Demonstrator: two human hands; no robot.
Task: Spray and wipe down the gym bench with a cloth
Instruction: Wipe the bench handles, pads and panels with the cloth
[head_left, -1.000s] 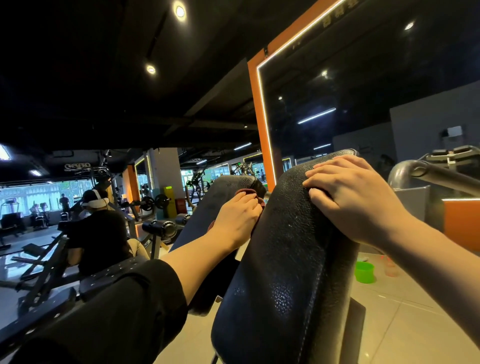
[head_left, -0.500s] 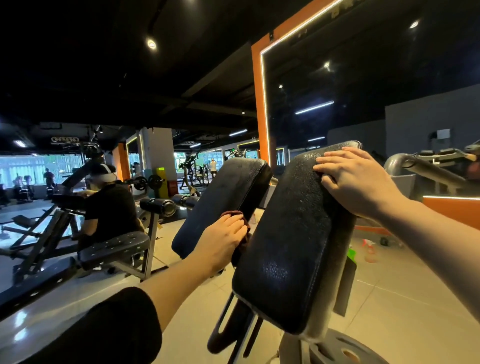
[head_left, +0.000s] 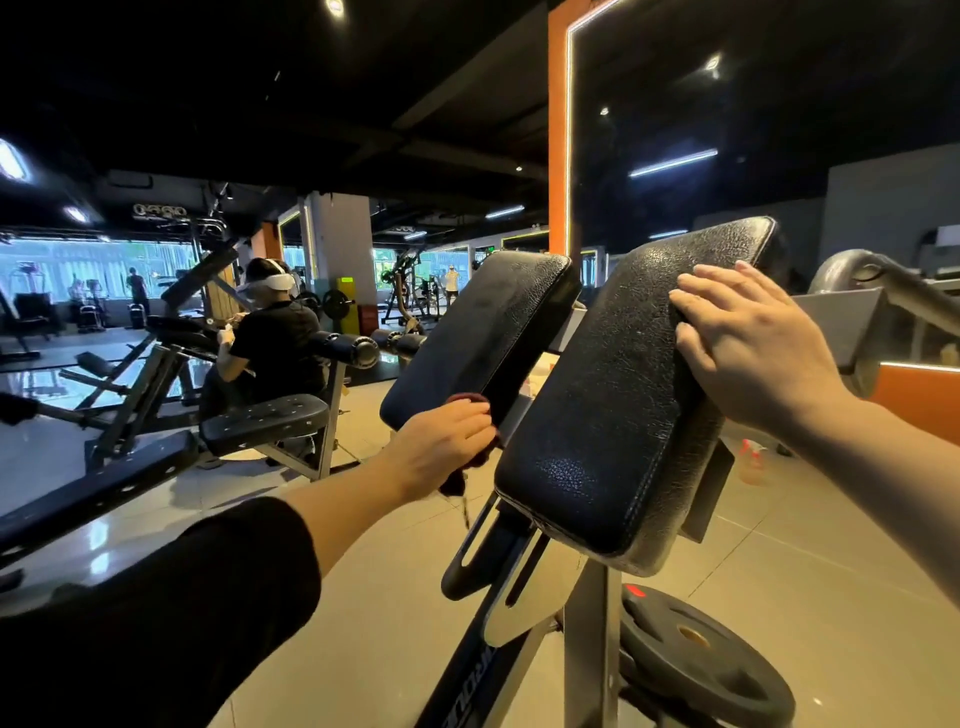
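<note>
Now left hand (head_left: 441, 447) grip clamped on dark-red cloth (head_left: 470, 402) against cracked black pad (head_left: 483, 332); right hand (head_left: 748, 348) flat, fingers apart.

Hands (head_left: 753, 348) on black bench pads (head_left: 613, 395)

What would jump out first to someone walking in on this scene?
Two cracked black pads fill the middle: the right hand rests flat on the upper edge of the nearer pad, while the left hand presses a dark red cloth to the lower end of the farther pad. Below lies a black weight plate; at left sits a person in a black shirt.
</note>
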